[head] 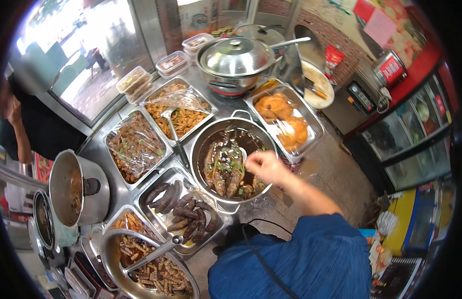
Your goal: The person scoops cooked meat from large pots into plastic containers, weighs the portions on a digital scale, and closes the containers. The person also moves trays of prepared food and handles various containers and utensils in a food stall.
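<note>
My right hand [265, 166] hovers over the right side of a two-handled metal pot [194, 161], fingers bent together. Blur hides whether they hold anything. Inside the pot, whole fish [218, 181] and chopped green herbs [235, 164] lie in dark brown broth. A pale, rounded utensil [243, 153] shows just beside my fingertips; its handle cannot be made out. Right of the pot, a metal tray [316, 129] holds golden-brown cooked poultry [274, 107] under clear film. Below left, dark sausages [186, 210] fill part of another tray [141, 200]. My left hand is out of view.
A spoon [173, 127] rests across a film-covered food tray [212, 112]. Behind stands a lidded pan [236, 59]. A ladle [152, 258] lies in a big bowl [107, 254]. A deep pot [92, 203] stands left. Another person's arm [21, 130] shows far left.
</note>
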